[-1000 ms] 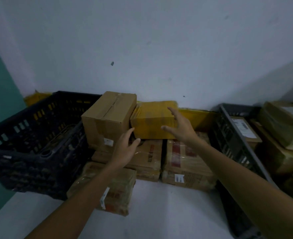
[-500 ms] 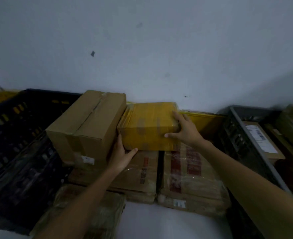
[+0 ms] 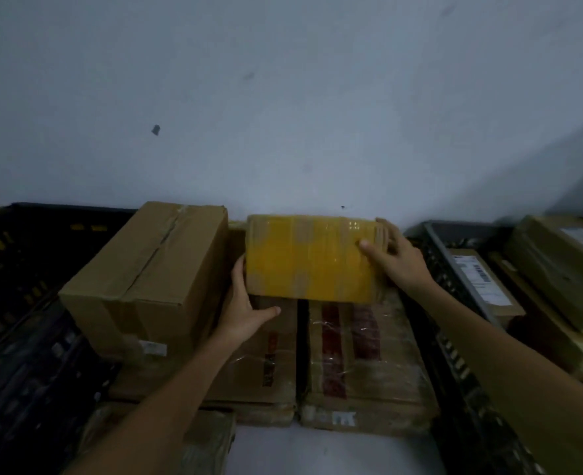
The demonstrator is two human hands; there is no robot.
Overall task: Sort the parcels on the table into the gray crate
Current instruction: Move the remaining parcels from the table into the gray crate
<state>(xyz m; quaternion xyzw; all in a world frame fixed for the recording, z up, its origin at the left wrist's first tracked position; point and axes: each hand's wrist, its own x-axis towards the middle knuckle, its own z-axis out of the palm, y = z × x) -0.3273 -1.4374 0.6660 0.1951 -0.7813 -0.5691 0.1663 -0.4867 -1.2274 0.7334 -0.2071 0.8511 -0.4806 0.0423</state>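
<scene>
Yellow-taped parcel (image 3: 312, 258) was just left of the gray crate (image 3: 454, 231), gripped at both ends: left hand (image 3: 245, 310) curled round its lower left corner, right hand (image 3: 396, 258) wrapped round its right end. It looked glossy and slippery yet stiff and fairly light, so opposing end holds suited it.

Forearms extended forward: left hand (image 3: 245, 311) cups the yellow parcel (image 3: 309, 260) at its lower left corner; right hand (image 3: 398, 260) clasps its right end.

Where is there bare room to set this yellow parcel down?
One bare table patch, bordered by the flat parcels behind, gray crate right, a wrapped parcel left. Farther back, boxes sit packed together.
</scene>
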